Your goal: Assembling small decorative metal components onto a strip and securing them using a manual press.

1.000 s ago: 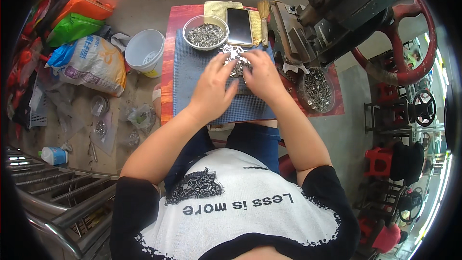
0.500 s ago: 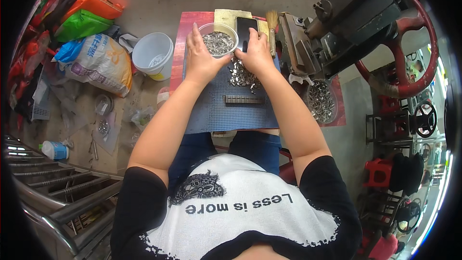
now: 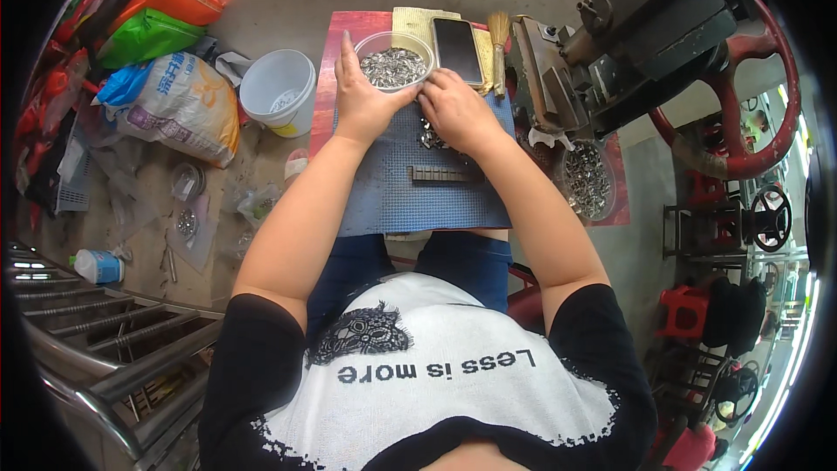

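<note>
A clear plastic bowl (image 3: 427, 51) filled with small shiny metal pieces (image 3: 394, 68) stands at the far side of the blue textured mat (image 3: 375, 201). My left hand (image 3: 363, 105) cups its left and near side, the fingers upright along the wall and the thumb stretched along the front. Close to the bowl's right near edge, my right hand (image 3: 458, 111) has its fingers curled together; whatever they hold is hidden. Beneath that hand lies a loose pile of metal pieces (image 3: 428, 134), mostly covered. A narrow slotted metal bar (image 3: 446, 174) rests on the mat nearer to me.
Behind my right hand lie a phone (image 3: 458, 51) on a yellow cloth and a brush (image 3: 499, 44). A black press with a red handwheel (image 3: 780, 61) stands right, beside a tub of metal pieces (image 3: 586, 181). Left are a white bucket (image 3: 277, 92), sacks (image 3: 179, 109) and metal racks (image 3: 113, 366).
My right hand has moved in from beside the phone toward the bowl and over the pile, its fingers now curled. My left hand stays at the bowl. The view has shifted slightly.
</note>
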Motion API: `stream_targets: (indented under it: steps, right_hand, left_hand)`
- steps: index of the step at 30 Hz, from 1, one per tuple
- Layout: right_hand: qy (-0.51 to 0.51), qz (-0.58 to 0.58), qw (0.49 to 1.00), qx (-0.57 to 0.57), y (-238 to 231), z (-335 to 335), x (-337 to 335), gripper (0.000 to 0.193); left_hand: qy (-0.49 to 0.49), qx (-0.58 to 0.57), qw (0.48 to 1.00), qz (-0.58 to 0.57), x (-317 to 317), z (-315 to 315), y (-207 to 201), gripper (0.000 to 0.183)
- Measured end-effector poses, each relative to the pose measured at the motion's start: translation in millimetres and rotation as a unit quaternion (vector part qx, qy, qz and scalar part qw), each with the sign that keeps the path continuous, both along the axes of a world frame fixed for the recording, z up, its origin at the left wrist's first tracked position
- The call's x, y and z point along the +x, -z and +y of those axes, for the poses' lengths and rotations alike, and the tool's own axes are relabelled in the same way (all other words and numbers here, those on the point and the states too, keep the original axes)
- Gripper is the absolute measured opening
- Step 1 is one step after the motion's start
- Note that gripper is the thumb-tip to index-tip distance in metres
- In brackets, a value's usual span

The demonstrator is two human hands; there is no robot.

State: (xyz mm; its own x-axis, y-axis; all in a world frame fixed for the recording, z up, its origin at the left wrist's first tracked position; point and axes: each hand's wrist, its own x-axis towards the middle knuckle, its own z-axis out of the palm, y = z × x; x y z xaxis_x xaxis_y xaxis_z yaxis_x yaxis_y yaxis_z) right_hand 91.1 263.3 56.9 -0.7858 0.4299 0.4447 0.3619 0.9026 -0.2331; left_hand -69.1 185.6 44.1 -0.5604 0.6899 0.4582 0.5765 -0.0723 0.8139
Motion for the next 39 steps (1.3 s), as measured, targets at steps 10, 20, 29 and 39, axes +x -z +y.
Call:
stream_targets:
  steps: [10, 20, 29, 39]
  right_hand:
    - [0.016, -0.059, 0.998, 0.028, -14.0, -35.6, 27.7, 0.022]
    - [0.036, -0.038, 0.998, -0.029, 1.5, -36.8, -2.8, 0.020]
    - [0.093, 0.076, 0.992, -0.026, -7.1, -31.0, 28.8, 0.017]
    - [0.133, 0.024, 0.991, -0.018, 6.5, -11.8, 4.8, 0.016]
  left_hand:
    - [-0.013, -0.011, 1.000, 0.009, -1.2, -2.6, 0.4, 0.131]
    - [-0.018, 0.009, 1.000, 0.009, -3.1, 0.6, 3.8, 0.133]
    - [0.025, -0.028, 0.999, 0.039, 6.7, -7.0, -5.6, 0.136]
    - [0.020, -0.016, 0.999, 0.031, 7.4, -6.8, -2.2, 0.135]
